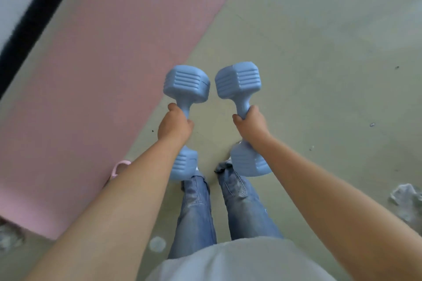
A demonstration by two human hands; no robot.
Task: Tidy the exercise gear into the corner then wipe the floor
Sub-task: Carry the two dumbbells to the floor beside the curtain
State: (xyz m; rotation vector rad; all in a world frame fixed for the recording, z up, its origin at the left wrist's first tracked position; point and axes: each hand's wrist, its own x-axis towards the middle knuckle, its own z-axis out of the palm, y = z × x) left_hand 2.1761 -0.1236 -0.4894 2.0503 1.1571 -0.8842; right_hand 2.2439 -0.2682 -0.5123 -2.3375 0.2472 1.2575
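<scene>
Two pale blue ribbed dumbbells [186,85] [238,82], held side by side above the floor, beside a flat pink exercise mat [96,70].

Both forearms bare, reaching forward and down from the lower corners, converging toward centre. Left hand [174,126] fisted, knuckles up, thumb toward the midline, wrapped round a bar. Right hand [251,124] likewise curled round its own bar, wrist tilted slightly outward. The 2 hands level, near each other, not touching. Legs below, standing.
</scene>
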